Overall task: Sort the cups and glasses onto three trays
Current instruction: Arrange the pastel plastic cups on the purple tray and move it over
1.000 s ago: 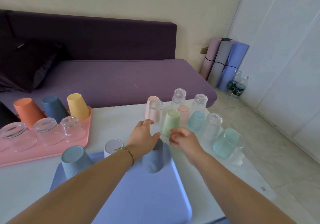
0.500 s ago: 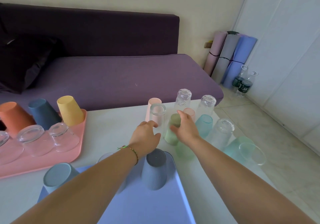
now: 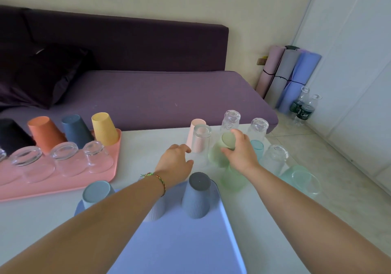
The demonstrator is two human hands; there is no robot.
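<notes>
Fingers of the right hand [image 3: 240, 153] curl round an upturned pale green cup [image 3: 218, 156], just beyond the far right corner of the blue tray [image 3: 179, 242], over the white surface [image 3: 148, 144]. The left hand [image 3: 175, 162] hovers at that tray's far edge, fingers loosely bent, holding nothing. A ribbed grey-blue cup [image 3: 197, 197] stands inverted on the tray's far right corner. A pink tray [image 3: 53, 186] lies to its left.

right hand [image 3: 241, 154] grips the green cup [image 3: 218, 155]; left hand [image 3: 175, 163] hovers beyond the blue tray [image 3: 179, 244].

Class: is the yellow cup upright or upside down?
Upside down: the yellow cup has its closed base up, wide rim on the pink tray.
</notes>
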